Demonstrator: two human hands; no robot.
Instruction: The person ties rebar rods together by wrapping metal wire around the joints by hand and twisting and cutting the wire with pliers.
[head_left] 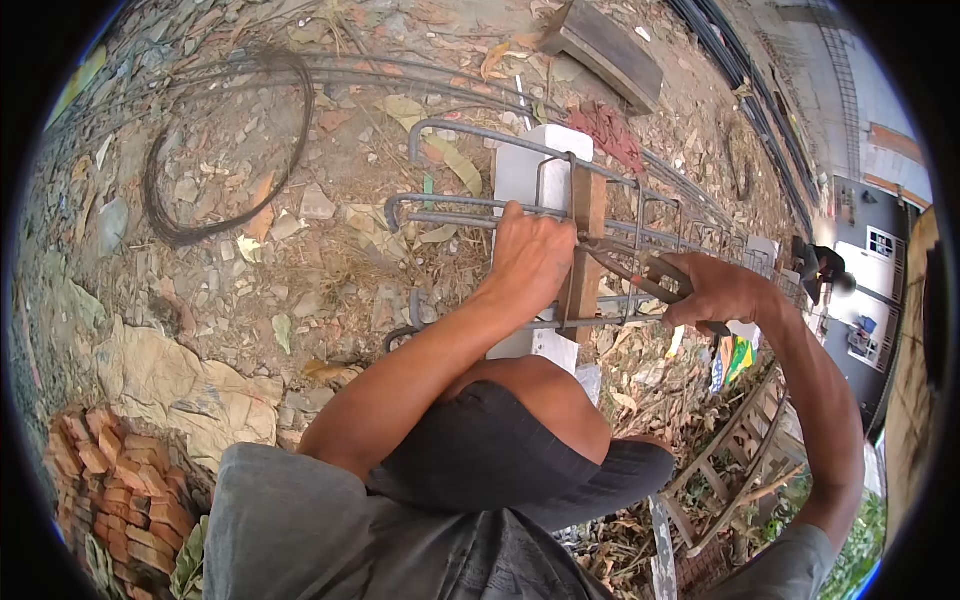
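A reinforcement cage of grey steel bars (450, 203) with hooked ends lies across the view, with thin square stirrups (641, 212) around it. My left hand (535, 252) is closed around the middle bars, beside a wooden block (588, 200) that stands across the cage; its fingertips are hidden. In my right hand (728, 292) is a pair of pincers (622, 268), gripped by the handles. The jaws point left and meet the bars at the block, close to my left knuckles. Any tie wire there is too small to make out.
A wire coil (305, 140) lies on rubble-strewn ground at the upper left. Broken bricks (125, 480) are piled at lower left near crumpled brown sheeting (180, 390). A metal channel (605, 55) lies beyond the cage, a wooden ladder (735, 460) at lower right. Another person (822, 262) is far right.
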